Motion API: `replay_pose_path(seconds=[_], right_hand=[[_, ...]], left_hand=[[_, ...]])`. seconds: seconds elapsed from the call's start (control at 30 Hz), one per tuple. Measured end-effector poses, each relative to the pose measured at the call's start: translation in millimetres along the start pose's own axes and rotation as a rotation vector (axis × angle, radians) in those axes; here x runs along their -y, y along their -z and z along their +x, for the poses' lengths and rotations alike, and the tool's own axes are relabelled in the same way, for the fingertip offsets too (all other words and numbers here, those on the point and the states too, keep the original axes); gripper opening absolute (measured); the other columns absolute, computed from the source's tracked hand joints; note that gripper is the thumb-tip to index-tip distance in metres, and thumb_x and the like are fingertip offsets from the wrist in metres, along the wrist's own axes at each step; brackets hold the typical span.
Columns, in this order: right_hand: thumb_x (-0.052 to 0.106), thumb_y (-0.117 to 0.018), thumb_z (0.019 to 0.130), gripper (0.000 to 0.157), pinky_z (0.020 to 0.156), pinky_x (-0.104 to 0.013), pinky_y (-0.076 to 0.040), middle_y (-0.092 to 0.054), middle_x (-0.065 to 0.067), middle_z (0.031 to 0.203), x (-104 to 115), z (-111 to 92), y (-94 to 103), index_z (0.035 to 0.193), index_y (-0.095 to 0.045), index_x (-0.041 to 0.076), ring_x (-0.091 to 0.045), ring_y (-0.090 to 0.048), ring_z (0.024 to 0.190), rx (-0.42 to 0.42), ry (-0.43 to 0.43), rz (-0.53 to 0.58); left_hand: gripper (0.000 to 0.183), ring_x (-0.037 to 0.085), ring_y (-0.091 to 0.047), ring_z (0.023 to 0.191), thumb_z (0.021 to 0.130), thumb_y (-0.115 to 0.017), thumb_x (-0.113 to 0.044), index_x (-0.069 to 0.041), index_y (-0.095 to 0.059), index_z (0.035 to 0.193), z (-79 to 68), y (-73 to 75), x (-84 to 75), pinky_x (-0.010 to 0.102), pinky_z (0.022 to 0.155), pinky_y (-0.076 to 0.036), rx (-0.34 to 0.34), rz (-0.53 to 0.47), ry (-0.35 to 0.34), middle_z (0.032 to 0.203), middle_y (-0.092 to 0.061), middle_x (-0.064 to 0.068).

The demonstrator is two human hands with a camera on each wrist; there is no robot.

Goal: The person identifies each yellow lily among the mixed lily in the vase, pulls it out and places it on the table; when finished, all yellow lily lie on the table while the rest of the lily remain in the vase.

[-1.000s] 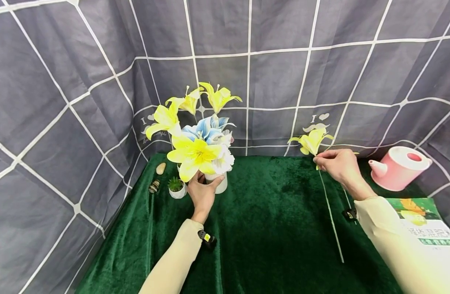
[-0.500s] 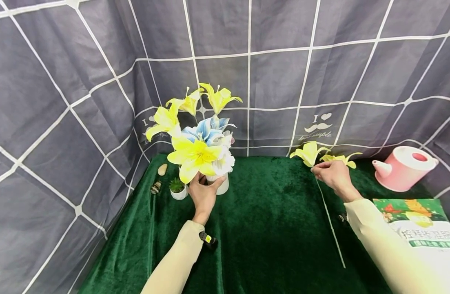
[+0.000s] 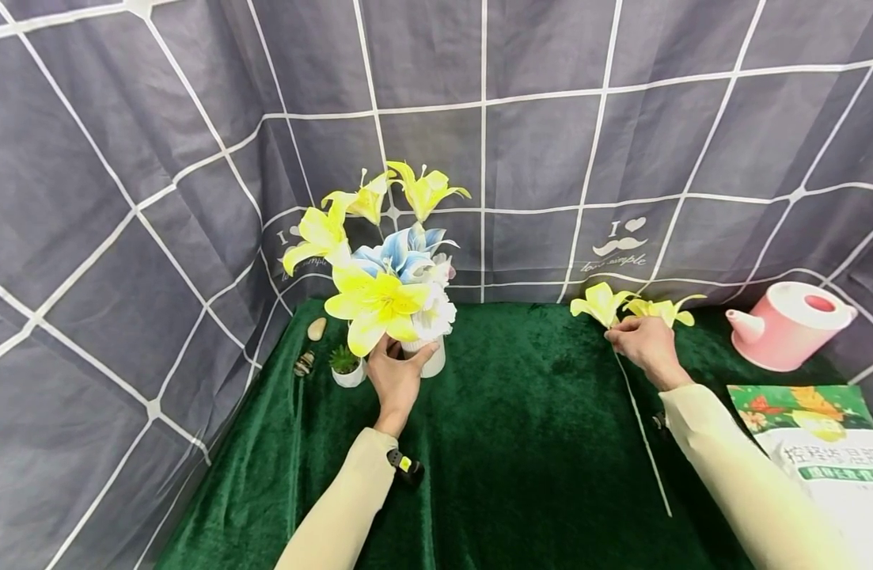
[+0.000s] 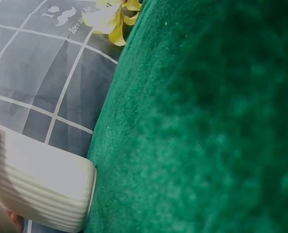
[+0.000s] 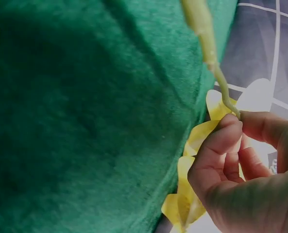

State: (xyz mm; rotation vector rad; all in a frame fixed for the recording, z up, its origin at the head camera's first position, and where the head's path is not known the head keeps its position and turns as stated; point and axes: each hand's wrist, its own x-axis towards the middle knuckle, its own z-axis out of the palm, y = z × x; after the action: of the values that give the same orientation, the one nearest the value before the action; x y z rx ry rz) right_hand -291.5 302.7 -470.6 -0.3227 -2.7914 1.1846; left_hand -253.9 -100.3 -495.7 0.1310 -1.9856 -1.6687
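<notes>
My left hand [image 3: 395, 384] grips a white ribbed vase [image 3: 434, 361] around its side; in the left wrist view the vase [image 4: 46, 179] stands on the cloth. Several yellow lilies [image 3: 379, 302], a blue lily [image 3: 396, 255] and white blooms [image 3: 436, 313] rise from it. At the right, my right hand [image 3: 650, 348] pinches a yellow lily [image 3: 598, 303] just under its bloom. Its long thin stem [image 3: 644, 439] slants down toward the front. The right wrist view shows thumb and finger meeting on the stem [image 5: 204, 43]. Behind this hand is another yellow lily [image 3: 671, 310], its stem hidden.
A small potted succulent [image 3: 347, 368] stands left of the vase, with a pale stone [image 3: 316, 328] and a striped stone [image 3: 304, 364] beyond. At right are a pink watering can [image 3: 785, 328] and a printed bag [image 3: 821, 443]. A grey grid curtain [image 3: 536, 150] hangs behind the green cloth [image 3: 521, 443].
My right hand has come down with the pinched lily, whose bloom is now lower. The other yellow lily behind it has come into fuller view. My left hand stays on the vase.
</notes>
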Motion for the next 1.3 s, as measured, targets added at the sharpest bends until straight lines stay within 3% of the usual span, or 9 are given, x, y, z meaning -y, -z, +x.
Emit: replay_pose_path(seconds=[0.33, 0.5, 0.67, 0.8, 0.87, 0.97, 1.1, 1.2, 1.3], right_hand=[[0.026, -0.072, 0.09, 0.027, 0.057, -0.016, -0.047, -0.065, 0.02, 0.057, 0.8, 0.6, -0.4, 0.104, -0.077, 0.004, 0.003, -0.061, 0.06, 0.002, -0.024, 0.015], [0.03, -0.073, 0.09, 0.028, 0.057, -0.016, -0.047, -0.073, 0.009, 0.065, 1.2, -2.7, 2.5, 0.103, -0.078, 0.006, 0.004, -0.061, 0.06, -0.021, -0.005, -0.014], [0.035, -0.072, 0.091, 0.029, 0.067, -0.025, -0.044, -0.077, -0.002, 0.075, 6.0, -8.6, 5.5, 0.102, -0.08, 0.009, -0.016, -0.066, 0.08, -0.063, 0.017, -0.071], [0.036, -0.072, 0.09, 0.03, 0.074, -0.032, -0.043, -0.079, -0.009, 0.085, 17.9, -15.2, 8.9, 0.102, -0.08, 0.01, -0.032, -0.062, 0.098, -0.114, 0.039, -0.074], [0.036, -0.072, 0.089, 0.03, 0.075, -0.031, -0.043, -0.079, -0.012, 0.092, 27.1, -19.2, 11.0, 0.101, -0.08, 0.01, -0.03, -0.063, 0.096, -0.148, 0.072, -0.073], [0.036, -0.072, 0.09, 0.029, 0.07, -0.025, -0.043, -0.079, -0.013, 0.098, 45.2, -26.9, 15.0, 0.101, -0.08, 0.011, -0.014, -0.063, 0.083, -0.177, 0.117, -0.053], [0.037, -0.074, 0.089, 0.028, 0.063, -0.018, -0.043, -0.078, 0.003, 0.084, 75.7, -38.6, 20.9, 0.099, -0.081, 0.012, 0.006, -0.055, 0.069, -0.194, 0.15, 0.019], [0.038, -0.076, 0.088, 0.027, 0.059, -0.016, -0.044, -0.069, 0.023, 0.071, 100.2, -46.6, 24.0, 0.099, -0.081, 0.014, 0.008, -0.054, 0.065, -0.193, 0.192, 0.079], [0.041, -0.077, 0.088, 0.03, 0.058, -0.015, -0.046, -0.062, 0.034, 0.067, 125.8, -52.7, 26.0, 0.101, -0.081, 0.014, 0.006, -0.056, 0.066, -0.169, 0.244, 0.151]], left_hand=[[0.064, 0.02, -0.064, 0.119, 0.071, -0.093, -0.034, -0.036, -0.063, 0.127, -0.3, -0.5, 0.0, 0.044, 0.104, -0.055, -0.004, -0.023, -0.012, 0.127, -0.064, -0.007], [0.064, 0.02, -0.065, 0.119, 0.071, -0.092, -0.034, -0.037, -0.063, 0.128, 0.3, -0.7, 0.2, 0.045, 0.103, -0.056, 0.008, -0.041, -0.009, 0.128, -0.064, -0.007], [0.063, 0.019, -0.064, 0.119, 0.072, -0.092, -0.033, -0.038, -0.062, 0.128, -0.6, -0.9, 0.3, 0.044, 0.103, -0.056, 0.004, -0.025, -0.006, 0.126, -0.063, -0.008], [0.065, 0.018, -0.063, 0.12, 0.072, -0.092, -0.033, -0.036, -0.062, 0.129, -1.1, -0.5, 0.5, 0.044, 0.106, -0.054, -0.004, -0.01, -0.007, 0.127, -0.063, -0.007], [0.065, 0.017, -0.062, 0.12, 0.072, -0.092, -0.034, -0.036, -0.062, 0.129, -1.2, -0.2, 0.4, 0.043, 0.107, -0.054, -0.008, -0.001, -0.005, 0.128, -0.063, -0.007], [0.065, 0.017, -0.063, 0.121, 0.071, -0.092, -0.034, -0.035, -0.062, 0.129, -1.5, 0.0, 0.4, 0.043, 0.107, -0.053, -0.013, 0.008, 0.002, 0.127, -0.063, -0.006], [0.066, 0.02, -0.063, 0.121, 0.071, -0.093, -0.033, -0.034, -0.062, 0.129, -1.5, 0.0, 0.8, 0.044, 0.107, -0.053, -0.015, 0.008, 0.012, 0.127, -0.064, -0.003], [0.066, 0.021, -0.063, 0.121, 0.071, -0.093, -0.033, -0.032, -0.062, 0.13, -1.1, -0.5, 1.2, 0.044, 0.107, -0.053, -0.013, 0.002, 0.011, 0.127, -0.064, -0.002], [0.066, 0.021, -0.064, 0.121, 0.071, -0.093, -0.033, -0.031, -0.062, 0.13, -0.2, -1.1, 1.1, 0.043, 0.107, -0.053, -0.014, -0.001, 0.003, 0.127, -0.064, -0.002]])
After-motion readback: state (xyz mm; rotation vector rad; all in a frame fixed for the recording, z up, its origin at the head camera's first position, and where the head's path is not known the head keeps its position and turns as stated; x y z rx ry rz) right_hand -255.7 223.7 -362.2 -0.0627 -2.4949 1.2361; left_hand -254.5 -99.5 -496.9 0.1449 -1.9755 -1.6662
